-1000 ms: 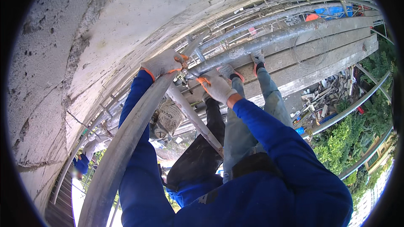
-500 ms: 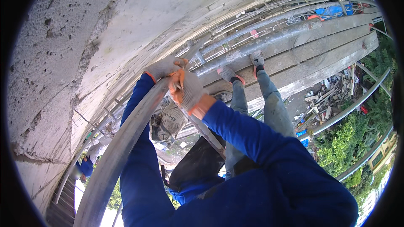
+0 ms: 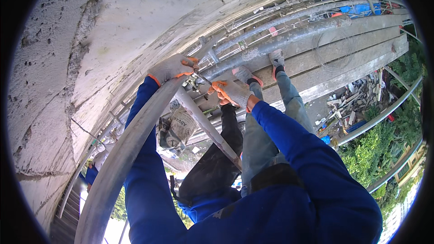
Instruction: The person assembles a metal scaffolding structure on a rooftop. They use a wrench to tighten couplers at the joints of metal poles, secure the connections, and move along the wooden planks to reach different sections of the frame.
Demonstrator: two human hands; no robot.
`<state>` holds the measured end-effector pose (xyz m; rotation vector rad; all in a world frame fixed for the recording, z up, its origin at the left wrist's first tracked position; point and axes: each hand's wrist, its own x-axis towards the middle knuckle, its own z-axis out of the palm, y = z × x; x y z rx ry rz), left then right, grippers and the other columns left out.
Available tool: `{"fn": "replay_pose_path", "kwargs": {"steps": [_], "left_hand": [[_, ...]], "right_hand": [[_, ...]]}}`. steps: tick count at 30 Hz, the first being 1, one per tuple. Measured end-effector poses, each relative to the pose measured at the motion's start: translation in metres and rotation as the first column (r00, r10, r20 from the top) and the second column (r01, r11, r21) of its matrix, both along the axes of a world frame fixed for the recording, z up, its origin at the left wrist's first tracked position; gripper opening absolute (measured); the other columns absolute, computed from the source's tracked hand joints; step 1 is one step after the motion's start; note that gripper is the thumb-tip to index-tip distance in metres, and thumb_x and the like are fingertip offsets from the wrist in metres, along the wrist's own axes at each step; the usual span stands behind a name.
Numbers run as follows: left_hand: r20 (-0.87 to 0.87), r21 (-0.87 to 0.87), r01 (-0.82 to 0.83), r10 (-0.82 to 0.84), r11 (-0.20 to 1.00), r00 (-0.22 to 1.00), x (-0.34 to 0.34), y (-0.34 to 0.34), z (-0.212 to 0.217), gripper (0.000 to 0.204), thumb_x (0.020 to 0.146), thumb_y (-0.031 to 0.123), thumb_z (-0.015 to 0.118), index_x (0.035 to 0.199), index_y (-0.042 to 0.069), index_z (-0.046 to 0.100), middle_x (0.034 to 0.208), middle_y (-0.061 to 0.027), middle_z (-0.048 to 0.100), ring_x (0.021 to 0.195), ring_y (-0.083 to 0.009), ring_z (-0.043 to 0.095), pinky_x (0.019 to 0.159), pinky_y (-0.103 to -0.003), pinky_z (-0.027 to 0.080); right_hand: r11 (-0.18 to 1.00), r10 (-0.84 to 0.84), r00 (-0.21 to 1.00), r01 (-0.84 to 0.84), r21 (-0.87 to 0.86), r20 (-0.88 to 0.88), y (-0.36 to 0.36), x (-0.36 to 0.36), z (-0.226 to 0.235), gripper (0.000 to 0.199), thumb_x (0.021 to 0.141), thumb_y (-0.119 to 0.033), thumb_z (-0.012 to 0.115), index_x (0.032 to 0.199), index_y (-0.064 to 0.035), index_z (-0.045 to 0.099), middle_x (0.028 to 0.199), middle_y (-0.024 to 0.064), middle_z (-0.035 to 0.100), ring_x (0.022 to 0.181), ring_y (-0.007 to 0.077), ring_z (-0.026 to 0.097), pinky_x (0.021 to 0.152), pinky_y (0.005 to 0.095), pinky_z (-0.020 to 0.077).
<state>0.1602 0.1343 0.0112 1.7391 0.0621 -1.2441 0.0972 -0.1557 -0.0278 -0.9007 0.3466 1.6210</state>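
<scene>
A grey pipe (image 3: pixel 131 149) sweeps from the near left up to a clamp (image 3: pixel 193 81). The left hand (image 3: pixel 173 69) lies along the pipe's far end, fingers curled beside the clamp; how tightly, I can't tell. A thin rod (image 3: pixel 204 79) slants right from the clamp to the right hand (image 3: pixel 231 93), whose fingers are bent; I can't see whether they grip it. Beyond, a far pipe (image 3: pixel 298 38) runs right above planks (image 3: pixel 379 49).

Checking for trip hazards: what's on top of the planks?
A loop of thin wire lies on the planks, and two grey shoes stand there. The metal pipe covers part; whatever lies behind it cannot be seen.
</scene>
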Motion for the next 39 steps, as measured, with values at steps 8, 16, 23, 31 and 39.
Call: {"fn": "replay_pose_path", "kwargs": {"steps": [8, 16, 23, 31, 39], "left_hand": [[-0.028, 0.125, 0.108, -0.105, 0.986, 0.994, 0.019, -0.012, 0.014, 0.032, 0.077, 0.017, 0.067, 0.104, 0.005, 0.077, 0.134, -0.0162, 0.064, 0.108, -0.029, 0.067, 0.09, -0.036, 0.053], [-0.009, 0.059, 0.085, -0.084, 0.995, 0.996, 0.014, -0.008, 0.008, 0.032, 0.078, 0.014, 0.068, 0.108, 0.004, 0.076, 0.138, -0.0133, 0.062, 0.106, -0.024, 0.065, 0.087, -0.034, 0.051], [0.013, -0.076, -0.046, 0.047, 0.996, 0.999, 0.003, 0.0, -0.003, 0.036, 0.082, 0.017, 0.064, 0.114, 0.004, 0.073, 0.129, -0.0146, 0.067, 0.095, -0.0227, 0.067, 0.082, -0.034, 0.052], [-0.097, 0.13, -0.025, 0.038, 0.991, 0.995, -0.009, 0.003, -0.014, 0.045, 0.086, 0.018, 0.062, 0.127, 0.001, 0.066, 0.133, -0.0103, 0.065, 0.088, -0.0147, 0.06, 0.078, -0.03, 0.048], [-0.156, 0.137, -0.027, 0.048, 0.99, 0.987, 0.019, -0.021, 0.039, 0.04, 0.085, 0.014, 0.06, 0.122, 0.001, 0.069, 0.131, -0.0097, 0.065, 0.101, -0.0145, 0.059, 0.087, -0.03, 0.047]], "right_hand": [[0.977, 0.209, 0.822, -0.15, -0.152, 0.529, 0.007, -0.013, -0.037, 0.048, 0.102, -0.053, 0.045, 0.096, -0.0156, 0.074, 0.066, -0.0031, 0.055, 0.061, 0.0149, 0.054, 0.056, 0.0352, 0.0465], [0.924, 0.284, 0.278, -0.336, -0.184, 0.918, 0.011, -0.014, -0.004, 0.045, 0.089, -0.042, 0.067, 0.112, -0.004, 0.06, 0.078, 0.0111, 0.066, 0.071, 0.0256, 0.065, 0.066, 0.0377, 0.0532], [0.715, -0.555, 0.513, 0.697, -0.059, -0.655, 0.081, 0.014, 0.111, 0.032, 0.102, -0.04, 0.053, 0.089, -0.0108, 0.052, 0.068, -0.0004, 0.055, 0.063, 0.0145, 0.058, 0.055, 0.0298, 0.0467], [0.984, -0.121, 0.988, 0.133, -0.119, 0.099, -0.002, -0.018, 0.046, 0.038, 0.1, -0.043, 0.052, 0.096, -0.0057, 0.061, 0.06, -0.0011, 0.051, 0.043, 0.011, 0.045, 0.037, 0.0299, 0.0357], [0.989, 0.066, 0.881, 0.004, -0.147, 0.468, -0.008, -0.006, 0.018, 0.044, 0.102, -0.042, 0.048, 0.097, -0.0025, 0.067, 0.07, 0.0038, 0.062, 0.047, 0.0116, 0.051, 0.04, 0.029, 0.0408]]}}
